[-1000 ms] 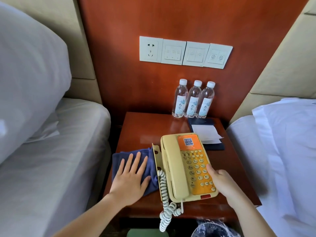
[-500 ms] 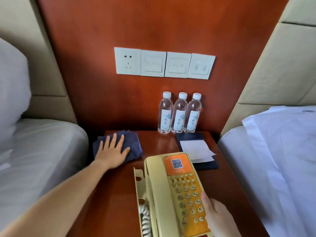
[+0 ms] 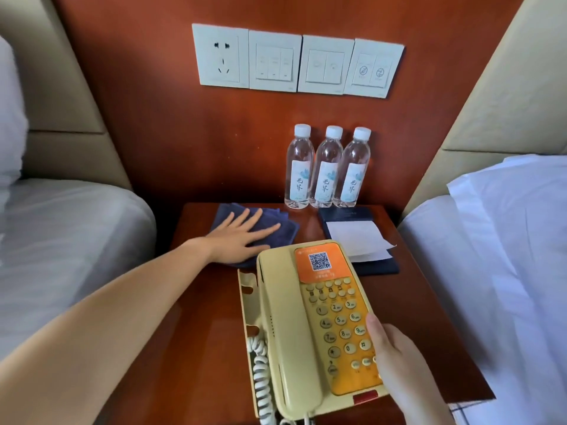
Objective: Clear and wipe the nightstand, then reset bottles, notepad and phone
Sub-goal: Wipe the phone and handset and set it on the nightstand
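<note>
My left hand (image 3: 237, 237) lies flat, fingers spread, pressing a dark blue cloth (image 3: 285, 230) onto the back left of the wooden nightstand (image 3: 199, 317). My right hand (image 3: 395, 360) grips the right edge of the yellow and orange phone (image 3: 310, 326), which is tilted up off the top at the front. Three water bottles (image 3: 326, 170) stand in a row against the back panel. A dark notepad holder with white paper (image 3: 357, 237) lies at the back right, just behind the phone.
Beds with white linen flank the nightstand on the left (image 3: 61, 240) and right (image 3: 506, 256). A socket and switch panel (image 3: 296, 61) sits on the wood wall above the bottles. The phone's coiled cord (image 3: 260, 378) hangs at its left front.
My left hand has slid the cloth from the front left of the nightstand to the back left, then a little rightward toward the bottles. My right hand still holds the phone.
</note>
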